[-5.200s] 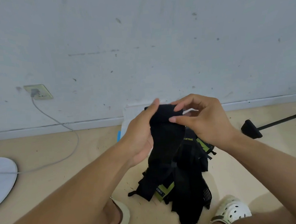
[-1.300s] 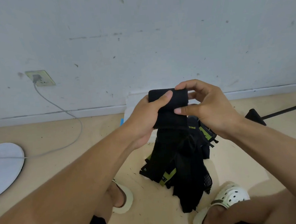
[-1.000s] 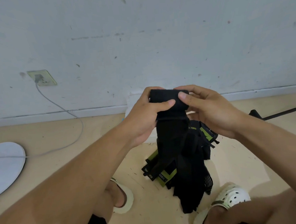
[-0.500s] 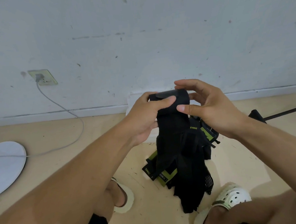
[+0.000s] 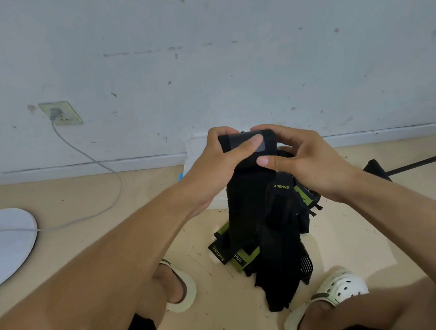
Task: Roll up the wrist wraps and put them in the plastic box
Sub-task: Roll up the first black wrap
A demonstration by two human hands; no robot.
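Observation:
A black wrist wrap (image 5: pixel 242 201) hangs in front of me, its top end wound into a roll between both hands. My left hand (image 5: pixel 217 165) grips the roll from the left, thumb lying across a grey patch on it. My right hand (image 5: pixel 306 162) holds the roll's right end with curled fingers. The wrap's loose tail drops into a pile of black and green wraps (image 5: pixel 280 242) on the floor. The plastic box (image 5: pixel 193 151) is white and mostly hidden behind my hands, against the wall.
A white round base (image 5: pixel 7 241) lies at the left, its grey cable (image 5: pixel 97 172) running to a wall socket (image 5: pixel 60 113). A black stand leg (image 5: pixel 390 165) reaches in from the right. My feet in pale clogs (image 5: pixel 339 292) flank the pile.
The roll at the top of the wrap has grown thicker and the hanging tail shorter. Both hands stayed at the roll, turning it; a grey patch now shows on top.

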